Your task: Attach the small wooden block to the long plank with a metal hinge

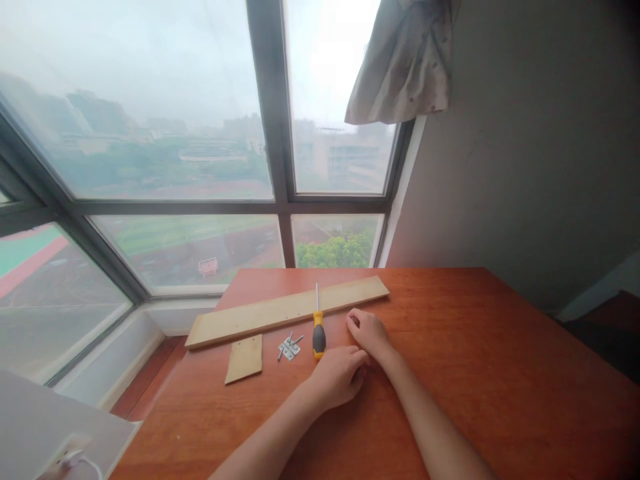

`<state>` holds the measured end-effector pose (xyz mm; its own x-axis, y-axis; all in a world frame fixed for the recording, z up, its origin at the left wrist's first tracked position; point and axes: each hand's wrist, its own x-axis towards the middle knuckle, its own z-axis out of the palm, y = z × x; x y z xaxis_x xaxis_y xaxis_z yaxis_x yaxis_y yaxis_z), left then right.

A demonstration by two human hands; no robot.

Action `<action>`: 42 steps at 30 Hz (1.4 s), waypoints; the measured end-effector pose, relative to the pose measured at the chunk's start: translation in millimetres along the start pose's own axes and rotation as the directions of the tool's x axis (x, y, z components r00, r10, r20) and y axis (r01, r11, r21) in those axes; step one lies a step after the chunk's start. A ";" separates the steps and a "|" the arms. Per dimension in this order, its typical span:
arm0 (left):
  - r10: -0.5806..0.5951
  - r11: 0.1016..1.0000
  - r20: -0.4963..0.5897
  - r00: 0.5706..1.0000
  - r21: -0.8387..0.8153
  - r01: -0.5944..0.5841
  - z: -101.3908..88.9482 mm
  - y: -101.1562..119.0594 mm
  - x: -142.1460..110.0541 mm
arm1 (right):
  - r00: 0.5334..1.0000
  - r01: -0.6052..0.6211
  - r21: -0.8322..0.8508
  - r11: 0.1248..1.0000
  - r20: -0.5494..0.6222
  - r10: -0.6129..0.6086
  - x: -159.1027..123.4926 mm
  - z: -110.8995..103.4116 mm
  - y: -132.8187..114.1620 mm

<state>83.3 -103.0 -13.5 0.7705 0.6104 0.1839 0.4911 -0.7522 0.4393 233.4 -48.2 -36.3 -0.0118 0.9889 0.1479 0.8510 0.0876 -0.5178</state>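
On the table [475, 360], both hands [337, 379] [371, 332] rest loosely curled.

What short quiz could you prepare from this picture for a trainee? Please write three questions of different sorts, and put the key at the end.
1. True or false: in this view, the shaft of the screwdriver crosses over the long board.

2. What lies between the small board and the screwdriver?
A) the curtain
B) the metal hardware
C) the wall socket

3. Fill in the blank: the hand nearer to the screwdriver's handle is the person's ____ hand.

Key: 1. True. 2. B. 3. Left; the left hand is right beside the handle's end.
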 end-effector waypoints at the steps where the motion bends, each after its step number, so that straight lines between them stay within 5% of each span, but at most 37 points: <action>1: -0.002 1.000 0.001 1.000 -0.001 0.002 0.4 -0.2 0.1 | 1.000 0.000 0.000 1.000 0.000 0.000 0.2 0.4 0.1; 42: -0.002 1.000 -0.011 1.000 0.005 0.002 1.4 -0.7 -0.8 | 1.000 0.013 0.018 1.000 -0.005 -0.013 0.8 1.2 3.2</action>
<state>82.9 -103.2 -15.1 0.7650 0.6145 0.1927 0.4947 -0.7523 0.4351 235.5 -47.0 -38.9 -0.0203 0.9871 0.1591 0.8412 0.1028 -0.5309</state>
